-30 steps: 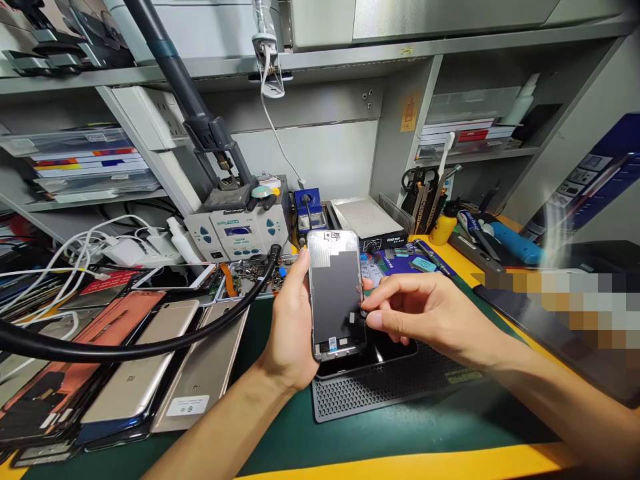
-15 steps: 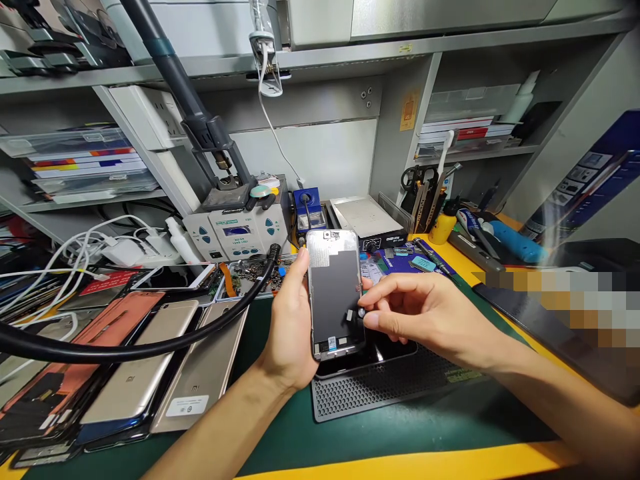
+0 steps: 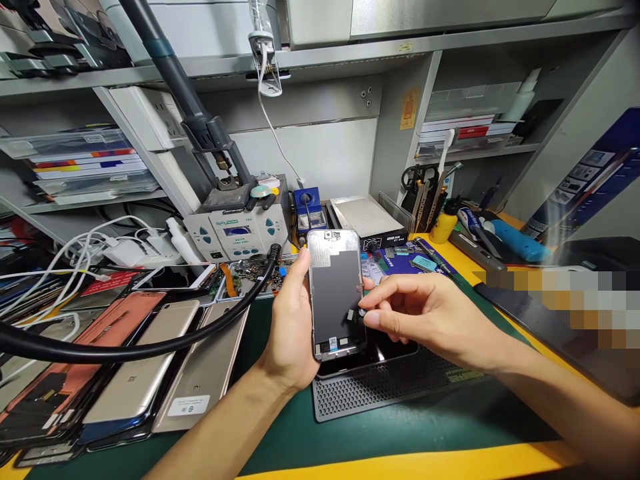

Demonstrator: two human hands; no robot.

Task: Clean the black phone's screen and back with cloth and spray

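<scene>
A phone screen (image 3: 336, 283), its dark back with silver top plate facing me, is held tilted up in my left hand (image 3: 290, 327). The thumb lies along its left edge and the fingers support it from behind. Thumb and forefinger of my right hand (image 3: 430, 313) pinch a small flex cable (image 3: 353, 315) at the lower right edge of that screen; the fingertips partly hide its end. Below both hands, a glossy black phone (image 3: 385, 360) lies on a grey honeycomb mat (image 3: 360, 399).
Several phones, such as a gold one (image 3: 143, 360), lie at the left under a thick black hose (image 3: 150, 353). Behind stand a rework station (image 3: 240, 230) and a flat-topped device (image 3: 370, 220). Tools and a yellow bottle (image 3: 444, 225) crowd the right back; a dark slab (image 3: 545, 333) lies right.
The screen and both hands have shifted very slightly to the right in the picture. The hold of each hand stays the same.
</scene>
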